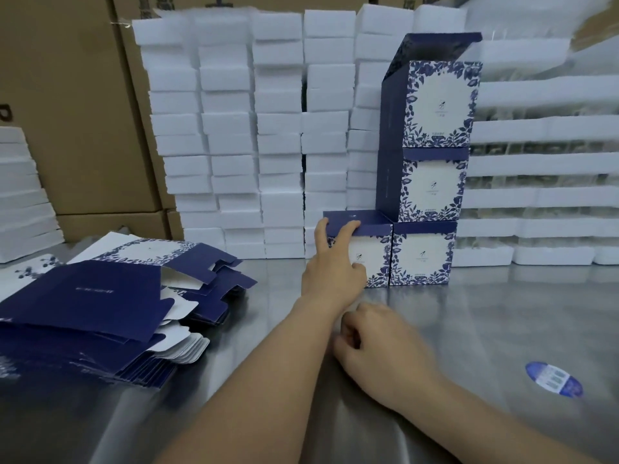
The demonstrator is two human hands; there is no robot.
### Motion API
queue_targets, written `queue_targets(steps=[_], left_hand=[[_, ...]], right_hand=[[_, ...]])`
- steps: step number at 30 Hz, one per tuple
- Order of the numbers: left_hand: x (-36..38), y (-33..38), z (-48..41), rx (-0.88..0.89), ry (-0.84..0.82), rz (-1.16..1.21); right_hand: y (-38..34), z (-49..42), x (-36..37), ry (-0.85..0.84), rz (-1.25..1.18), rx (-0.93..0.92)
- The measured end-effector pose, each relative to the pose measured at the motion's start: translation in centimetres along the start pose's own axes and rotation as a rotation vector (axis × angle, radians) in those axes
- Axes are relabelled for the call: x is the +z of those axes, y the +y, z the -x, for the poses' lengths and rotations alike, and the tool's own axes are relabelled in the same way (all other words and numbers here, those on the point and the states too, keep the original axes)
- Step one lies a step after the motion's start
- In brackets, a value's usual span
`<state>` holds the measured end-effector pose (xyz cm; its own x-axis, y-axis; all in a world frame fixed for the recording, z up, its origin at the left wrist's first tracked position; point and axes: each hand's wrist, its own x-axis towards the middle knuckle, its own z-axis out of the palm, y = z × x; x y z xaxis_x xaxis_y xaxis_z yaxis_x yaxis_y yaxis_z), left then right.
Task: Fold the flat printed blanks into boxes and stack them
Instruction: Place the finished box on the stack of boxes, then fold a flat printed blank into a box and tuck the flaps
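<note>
Your left hand [331, 266], grip spread, pressed the box [373, 251] touching the stack [425, 189]; a hard shove could topple that.

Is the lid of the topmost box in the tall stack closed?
No, the topmost box has its lid flap standing raised and open above its front face.

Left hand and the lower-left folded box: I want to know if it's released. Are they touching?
Touching. The head view shows the left hand with fingers lying across the lid of the lower-left folded box.
</note>
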<state>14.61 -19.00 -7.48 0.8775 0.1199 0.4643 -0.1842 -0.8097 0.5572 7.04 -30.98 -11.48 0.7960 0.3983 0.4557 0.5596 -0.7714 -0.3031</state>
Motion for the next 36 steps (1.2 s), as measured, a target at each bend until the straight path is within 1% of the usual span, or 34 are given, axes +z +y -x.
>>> queue_targets(steps=[3,6,7,9,10,11,12,14,16,17,19,21,23,25,30,33,36], left_hand=[[0.0,0.1,1.2,0.063,0.054,-0.011],[-1.0,-0.4,1.9,0.087,0.165,-0.117],[-1.9,-0.8,1.7,0.100,0.186,-0.204],[-4.4,-1.9,0.9,0.140,0.182,-0.491],[-6.0,-2.7,0.4,0.143,0.166,-0.640],[-7.8,-3.6,0.0,0.111,0.147,-0.746],[-9.5,-4.6,-0.3,0.032,0.124,-0.804],[-12.9,-6.5,-0.4,-0.231,0.066,-0.809],[-16.0,-8.2,-0.1,-0.506,0.004,-0.739],[-17.4,-9.2,0.1,-0.615,-0.015,-0.676],[-19.9,-10.8,0.5,-0.753,-0.060,-0.563],[-21.7,-12.0,1.2,-0.808,-0.138,-0.570],[-22.6,-12.6,2.2,-0.830,-0.205,-0.552],[-22.9,-12.8,2.9,-0.846,-0.264,-0.469],[-23.2,-12.3,3.3,-0.865,-0.213,-0.529],[-23.7,-10.5,2.4,-0.782,-0.256,-0.638],[-25.9,-7.2,1.7,-0.596,-0.180,-0.674]], right_hand=[[0.0,0.1,-0.1,-0.015,-0.002,-0.006],[-0.2,0.1,0.0,-0.028,0.033,-0.013],[-0.2,0.0,0.0,-0.022,0.047,-0.008],[-0.1,0.0,0.1,-0.009,0.056,-0.002],[-0.1,0.0,0.1,-0.007,0.053,0.001],[-0.1,0.0,0.1,-0.007,0.050,0.004],[-0.1,0.0,0.1,-0.006,0.049,0.006],[0.0,-0.1,0.2,-0.008,0.051,0.016],[0.0,-0.2,0.2,-0.008,0.049,0.026],[0.1,-0.2,0.2,-0.009,0.047,0.028],[0.1,-0.2,0.2,-0.013,0.046,0.027],[0.0,-0.2,0.1,-0.018,0.039,0.027],[-0.1,-0.2,0.0,-0.017,0.028,0.033],[-0.1,-0.1,0.0,-0.016,0.019,0.033],[0.0,-0.1,-0.3,-0.008,-0.019,0.025],[0.0,-0.1,-0.3,-0.005,-0.022,0.026],[-0.1,-0.1,-0.3,-0.013,-0.018,0.030]])
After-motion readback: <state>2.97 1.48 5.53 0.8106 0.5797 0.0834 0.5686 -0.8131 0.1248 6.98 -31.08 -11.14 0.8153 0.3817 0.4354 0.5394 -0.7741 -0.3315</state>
